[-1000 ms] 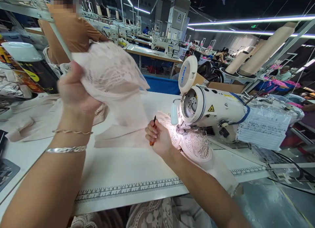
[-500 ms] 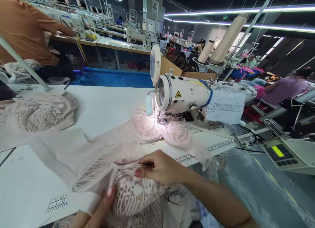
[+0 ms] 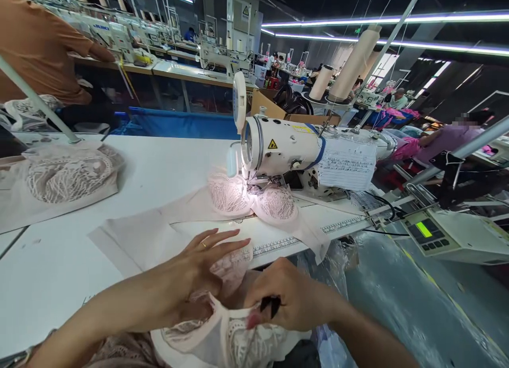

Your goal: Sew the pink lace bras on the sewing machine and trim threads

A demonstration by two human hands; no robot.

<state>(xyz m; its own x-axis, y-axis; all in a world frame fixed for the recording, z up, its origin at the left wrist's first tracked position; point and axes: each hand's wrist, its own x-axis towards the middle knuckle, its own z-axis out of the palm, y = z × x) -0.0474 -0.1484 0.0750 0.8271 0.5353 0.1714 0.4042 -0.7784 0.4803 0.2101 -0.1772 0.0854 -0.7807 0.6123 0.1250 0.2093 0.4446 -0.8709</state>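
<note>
A pale pink lace bra (image 3: 254, 336) lies in folds at the bottom centre, below the table's front edge. My left hand (image 3: 194, 278), with a ring on one finger, has its thumb and forefinger on the bra's edge while the other fingers stretch out to the right. My right hand (image 3: 290, 294) is closed beside it, thumb pressed against the lace, with a small black tool (image 3: 270, 306) partly hidden in the palm. Another lace bra (image 3: 276, 202) sits under the needle of the lit sewing machine (image 3: 278, 145), its band trailing left across the table.
At the left of the white table (image 3: 159, 156) lies a further lace bra piece (image 3: 71, 177). A ruler strip (image 3: 278, 246) runs along the front edge. A control box (image 3: 441, 235) hangs at right. A person in orange (image 3: 35, 44) sits at the back left.
My left hand has come up from the lower left and now reaches over the bra. My right hand has moved right and down. The bra has been turned and pulled lower, off the table.
</note>
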